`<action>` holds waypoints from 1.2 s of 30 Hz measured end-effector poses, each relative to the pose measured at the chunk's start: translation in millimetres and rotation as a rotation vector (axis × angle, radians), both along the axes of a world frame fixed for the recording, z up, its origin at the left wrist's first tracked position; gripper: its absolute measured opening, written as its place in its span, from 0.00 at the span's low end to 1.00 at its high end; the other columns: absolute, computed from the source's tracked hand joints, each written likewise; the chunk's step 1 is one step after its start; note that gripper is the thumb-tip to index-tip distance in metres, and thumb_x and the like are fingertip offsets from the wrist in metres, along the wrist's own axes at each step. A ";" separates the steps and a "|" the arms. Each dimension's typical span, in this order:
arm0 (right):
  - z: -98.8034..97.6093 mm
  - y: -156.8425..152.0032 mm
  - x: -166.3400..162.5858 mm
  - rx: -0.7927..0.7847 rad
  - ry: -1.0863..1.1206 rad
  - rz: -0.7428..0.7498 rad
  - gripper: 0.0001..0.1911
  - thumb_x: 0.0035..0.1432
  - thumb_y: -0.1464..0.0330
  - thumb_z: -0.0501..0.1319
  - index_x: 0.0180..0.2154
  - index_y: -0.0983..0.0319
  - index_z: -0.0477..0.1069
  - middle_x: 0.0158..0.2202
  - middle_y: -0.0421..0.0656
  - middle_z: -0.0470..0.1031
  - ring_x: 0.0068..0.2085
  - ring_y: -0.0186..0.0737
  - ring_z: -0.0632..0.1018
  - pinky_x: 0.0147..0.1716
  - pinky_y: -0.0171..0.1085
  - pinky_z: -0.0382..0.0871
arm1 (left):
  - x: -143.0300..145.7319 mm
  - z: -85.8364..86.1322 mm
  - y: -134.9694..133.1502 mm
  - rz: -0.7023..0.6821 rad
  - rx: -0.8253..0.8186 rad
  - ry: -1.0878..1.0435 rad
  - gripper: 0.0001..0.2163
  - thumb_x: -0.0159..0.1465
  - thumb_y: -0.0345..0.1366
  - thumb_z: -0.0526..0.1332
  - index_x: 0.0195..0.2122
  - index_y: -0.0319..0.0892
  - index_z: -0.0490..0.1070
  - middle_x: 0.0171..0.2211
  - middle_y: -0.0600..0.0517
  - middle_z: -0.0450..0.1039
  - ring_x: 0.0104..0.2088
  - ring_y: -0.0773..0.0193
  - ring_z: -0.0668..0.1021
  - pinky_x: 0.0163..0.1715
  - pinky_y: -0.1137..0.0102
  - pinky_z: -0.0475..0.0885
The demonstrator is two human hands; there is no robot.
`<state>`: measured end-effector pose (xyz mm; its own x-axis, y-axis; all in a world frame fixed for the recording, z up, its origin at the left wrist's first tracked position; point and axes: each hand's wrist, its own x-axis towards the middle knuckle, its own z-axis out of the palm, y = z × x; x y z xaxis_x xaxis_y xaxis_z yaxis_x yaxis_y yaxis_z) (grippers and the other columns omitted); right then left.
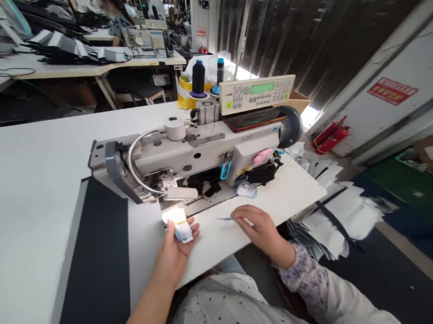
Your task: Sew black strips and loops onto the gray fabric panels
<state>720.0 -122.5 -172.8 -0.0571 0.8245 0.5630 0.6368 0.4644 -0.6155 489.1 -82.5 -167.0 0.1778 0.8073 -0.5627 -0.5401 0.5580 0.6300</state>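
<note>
My left hand [176,252] is closed round a small stack of white and pale blue labels [184,231] with a yellowish band across it. The stack is brightly lit beneath the needle end of a sewing machine [179,154]. In a pinch between thumb and fingertips, my right hand [259,228] has a thin bluish slip [224,218], seen nearly edge-on, just above the white table [210,248]. Another crumpled white and blue bundle [246,190] lies by the machine's base. Blue-handled thread snips [225,167] hang on the machine body.
A phone [254,118] lies on the machine below its control panel [258,95]. Thread cones [198,77] stand behind. A long black strip [93,257] covers part of the table at left. Cut white pieces [337,213] are heaped at right. A person [115,16] sits at a far machine.
</note>
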 end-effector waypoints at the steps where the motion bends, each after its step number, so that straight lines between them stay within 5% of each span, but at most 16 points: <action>1: -5.8 3.1 18.0 0.034 -0.085 -0.037 0.10 0.64 0.72 0.56 0.43 0.58 0.74 0.38 0.44 0.79 0.41 0.39 0.79 0.42 0.40 0.76 | -1.2 -0.1 0.3 -0.024 0.000 0.010 0.16 0.68 0.42 0.53 0.49 0.38 0.71 0.42 0.44 0.77 0.36 0.60 0.80 0.38 0.66 0.78; 6: -38.8 23.2 91.2 0.079 -0.418 -0.086 0.15 0.65 0.75 0.52 0.46 0.60 0.74 0.46 0.47 0.78 0.50 0.41 0.77 0.50 0.44 0.74 | 7.8 -2.7 -10.3 -0.221 -0.048 0.009 0.18 0.67 0.42 0.55 0.51 0.36 0.70 0.42 0.42 0.77 0.36 0.59 0.80 0.39 0.65 0.79; 11: -51.6 39.2 106.0 -0.016 -0.565 -0.185 0.16 0.63 0.76 0.52 0.44 0.60 0.76 0.47 0.47 0.78 0.49 0.44 0.76 0.52 0.49 0.71 | 17.1 -1.3 -14.6 -0.292 -0.045 -0.025 0.19 0.67 0.43 0.55 0.53 0.37 0.69 0.44 0.41 0.76 0.38 0.58 0.80 0.41 0.65 0.78; 17: -27.0 7.8 63.3 0.021 -0.338 -0.310 0.19 0.61 0.77 0.51 0.50 0.62 0.72 0.48 0.51 0.75 0.51 0.48 0.73 0.52 0.52 0.70 | 28.5 -2.8 -13.9 -0.346 -0.036 -0.133 0.22 0.67 0.47 0.54 0.57 0.40 0.65 0.52 0.40 0.73 0.47 0.53 0.78 0.46 0.61 0.75; 19: -15.0 -10.8 33.8 0.002 -0.206 -0.205 0.16 0.62 0.71 0.57 0.52 0.60 0.69 0.45 0.49 0.75 0.48 0.45 0.74 0.48 0.47 0.73 | 38.6 -4.1 -15.5 -0.337 -0.026 -0.158 0.22 0.67 0.47 0.53 0.58 0.41 0.64 0.54 0.41 0.71 0.52 0.53 0.75 0.52 0.60 0.72; 22: -5.1 -27.7 -8.7 -0.091 -0.109 0.018 0.25 0.57 0.62 0.64 0.55 0.59 0.65 0.50 0.50 0.73 0.52 0.45 0.74 0.50 0.45 0.73 | 55.3 -5.2 -19.2 -0.385 0.034 -0.176 0.23 0.67 0.48 0.54 0.59 0.43 0.64 0.60 0.45 0.65 0.59 0.55 0.69 0.59 0.60 0.65; 26: -12.1 -24.9 -27.0 -0.055 -0.047 -0.108 0.18 0.62 0.69 0.58 0.54 0.58 0.67 0.48 0.47 0.76 0.49 0.41 0.77 0.48 0.42 0.74 | 69.2 -3.7 -22.5 -0.525 0.182 -0.150 0.25 0.67 0.49 0.54 0.63 0.51 0.57 0.66 0.50 0.54 0.66 0.56 0.58 0.64 0.59 0.57; 30: -25.5 -22.2 20.6 -0.018 -0.049 -0.362 0.13 0.62 0.69 0.57 0.48 0.58 0.72 0.42 0.44 0.79 0.41 0.39 0.80 0.44 0.39 0.76 | 60.6 5.8 -22.3 -0.588 0.272 0.073 0.30 0.65 0.54 0.53 0.67 0.55 0.49 0.68 0.50 0.48 0.66 0.52 0.57 0.63 0.54 0.57; 34: -40.1 -30.5 113.3 0.117 -0.234 -0.784 0.14 0.63 0.66 0.56 0.48 0.60 0.73 0.44 0.48 0.78 0.44 0.44 0.79 0.46 0.44 0.74 | 21.6 18.6 -23.8 -0.579 0.360 0.431 0.27 0.64 0.56 0.52 0.62 0.52 0.60 0.65 0.49 0.58 0.63 0.50 0.62 0.63 0.54 0.56; 36: -47.0 -31.7 153.3 0.102 -0.364 -0.856 0.15 0.63 0.67 0.54 0.48 0.62 0.73 0.46 0.50 0.77 0.47 0.46 0.77 0.48 0.47 0.72 | -6.8 20.1 -23.3 -0.571 0.397 0.614 0.26 0.63 0.57 0.52 0.58 0.52 0.65 0.62 0.50 0.63 0.62 0.49 0.64 0.64 0.53 0.55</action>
<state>873.2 -154.2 -219.8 0.3600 0.6145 0.7020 0.9324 -0.2111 -0.2934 482.2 -105.7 -147.0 0.3706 0.8427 -0.3905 0.2415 0.3185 0.9166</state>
